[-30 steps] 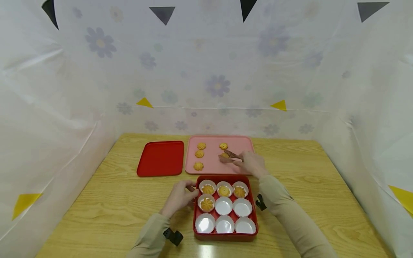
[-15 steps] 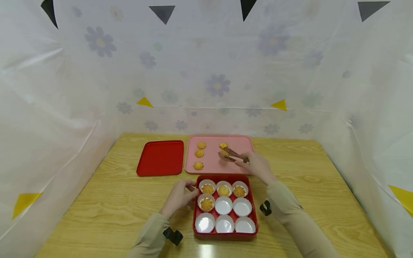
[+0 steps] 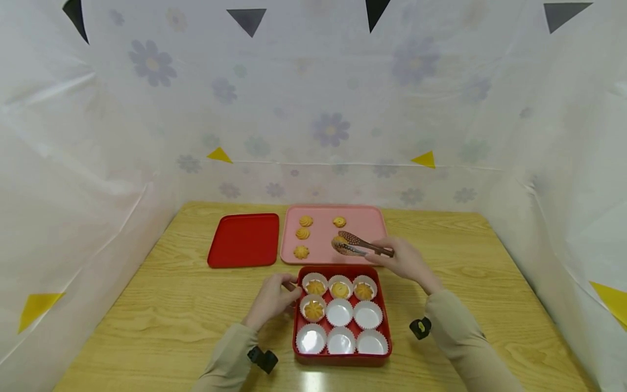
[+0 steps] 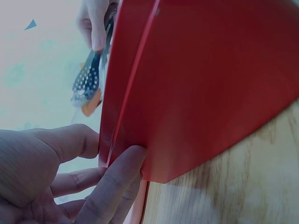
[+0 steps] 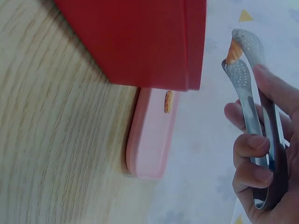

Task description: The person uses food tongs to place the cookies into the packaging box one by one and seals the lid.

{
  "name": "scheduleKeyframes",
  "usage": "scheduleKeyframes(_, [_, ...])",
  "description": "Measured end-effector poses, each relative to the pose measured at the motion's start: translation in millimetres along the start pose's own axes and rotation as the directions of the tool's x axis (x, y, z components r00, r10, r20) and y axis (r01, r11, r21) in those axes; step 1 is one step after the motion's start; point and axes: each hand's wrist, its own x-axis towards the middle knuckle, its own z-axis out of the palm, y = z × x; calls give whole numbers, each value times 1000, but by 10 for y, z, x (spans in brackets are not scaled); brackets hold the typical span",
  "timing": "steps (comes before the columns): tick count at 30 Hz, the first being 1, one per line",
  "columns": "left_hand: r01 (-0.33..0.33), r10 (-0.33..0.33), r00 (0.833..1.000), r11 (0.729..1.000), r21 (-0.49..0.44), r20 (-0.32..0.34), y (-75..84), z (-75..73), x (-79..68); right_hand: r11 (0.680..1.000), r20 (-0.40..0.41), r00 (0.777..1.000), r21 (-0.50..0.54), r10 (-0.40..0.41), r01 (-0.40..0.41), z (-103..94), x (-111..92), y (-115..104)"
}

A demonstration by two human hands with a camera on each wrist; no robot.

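Observation:
My right hand grips a pair of perforated metal tongs. Between the tongs' tips is a round golden cookie, raised over the front part of the pink tray. My left hand pinches the far left corner of a red box, with thumb at the rim and fingertips against the outer wall in the left wrist view. White paper cups stand in rows inside the box. Cookies fill the back row, and another piped cookie sits in the middle row's left cup; the other cups, such as the centre cup, hold nothing.
Several cookies lie on the pink tray: a column at its left, including a flower-shaped cookie, and one ring-like cookie at the back. A bare red tray is left of it. White patterned sheeting surrounds the wooden table.
My right hand has drawn back toward me and to the right, and the tongs now lift the cookie off the pink tray. My left hand and the box have stayed in place.

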Motion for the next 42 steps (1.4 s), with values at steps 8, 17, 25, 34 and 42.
scheduleKeyframes(8, [-9, 9, 1000, 1000, 8, -6, 1, -2, -9, 993, 80, 991, 58, -103, 98, -77, -168, 39])
scheduleKeyframes(17, [-17, 17, 1000, 1000, 7, -7, 5, 9, -12, 983, 209, 962, 90, -176, 161, -132, -328, 69])
scheduleKeyframes(25, [-12, 12, 1000, 1000, -9, -1, 9, 5, -17, 979, 308, 929, 61, -203, 194, -189, -422, 5])
scheduleKeyframes(34, [-2, 2, 1000, 1000, 2, 0, 14, 8, -22, 974, 382, 903, -25, -198, 225, -181, -428, -98])
scheduleKeyframes(42, [-43, 44, 999, 998, 43, -27, -12, 11, -6, 960, 381, 900, -92, -210, 263, -116, -415, -166])
